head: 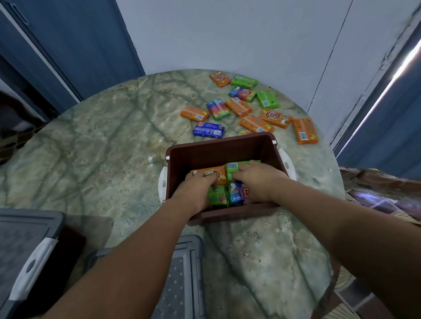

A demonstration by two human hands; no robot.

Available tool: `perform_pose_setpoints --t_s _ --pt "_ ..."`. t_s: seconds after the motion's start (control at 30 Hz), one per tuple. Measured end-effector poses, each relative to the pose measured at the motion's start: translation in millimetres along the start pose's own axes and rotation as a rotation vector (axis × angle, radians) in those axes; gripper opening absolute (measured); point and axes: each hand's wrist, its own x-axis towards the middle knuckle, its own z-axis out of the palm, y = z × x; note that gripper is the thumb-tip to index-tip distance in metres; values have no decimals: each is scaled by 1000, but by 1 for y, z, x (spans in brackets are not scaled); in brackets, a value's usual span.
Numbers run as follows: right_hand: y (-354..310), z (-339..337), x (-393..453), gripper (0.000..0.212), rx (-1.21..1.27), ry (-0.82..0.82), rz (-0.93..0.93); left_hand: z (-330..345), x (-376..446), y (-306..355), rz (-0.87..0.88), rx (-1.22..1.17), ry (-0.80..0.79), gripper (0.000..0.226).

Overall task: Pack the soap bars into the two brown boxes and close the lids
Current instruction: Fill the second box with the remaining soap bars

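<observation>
An open brown box (218,148) with white side latches stands on the round marble table. Inside lie several wrapped soap bars: an orange one (217,174), a green one (233,167), another green one (219,197) and a blue one (237,193). Both of my hands are down in the box. My left hand (196,187) rests on the orange and lower green bars with fingers curled over them. My right hand (258,181) presses on the upper green and blue bars. Several loose bars, such as a blue one (208,130), lie scattered beyond the box.
A grey lid (180,275) lies on the table between my forearms. A second box with a grey lid and white latch (29,258) stands at the lower left. The table edge curves away on the right; a wall stands close behind.
</observation>
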Motion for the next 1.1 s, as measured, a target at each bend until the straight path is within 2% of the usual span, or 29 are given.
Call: perform_pose_setpoints --t_s 0.23,0.33,0.4,0.47,0.57,0.6,0.67,0.73,0.8,0.83,1.1 --pt "3 5 -1 68 1 49 42 -4 2 6 5 57 -22 45" --pt "0 -2 -7 69 71 206 96 -7 -6 3 -27 15 21 53" --pt "6 -12 -10 53 102 385 171 -13 -10 0 -66 -15 158 58" --pt "16 -22 -11 44 91 523 287 -21 -13 -6 -86 13 384 49" --pt "30 -24 -12 61 163 573 554 -33 -14 -16 -212 159 607 48" --pt "33 -23 -11 66 217 540 631 -36 -12 -18 -287 193 605 54" --pt "40 -16 -9 64 400 422 700 -39 -6 -21 -431 166 487 69" --pt "45 -12 -6 50 574 319 700 -36 1 -24 -513 -76 367 72" --pt "47 -11 -2 46 640 313 697 -32 5 -28 -534 -318 337 64" --pt "49 -10 0 46 649 319 690 -30 6 -30 -536 -343 348 60" --pt "50 -16 26 46 652 334 637 -36 13 -45 -575 -290 348 40"
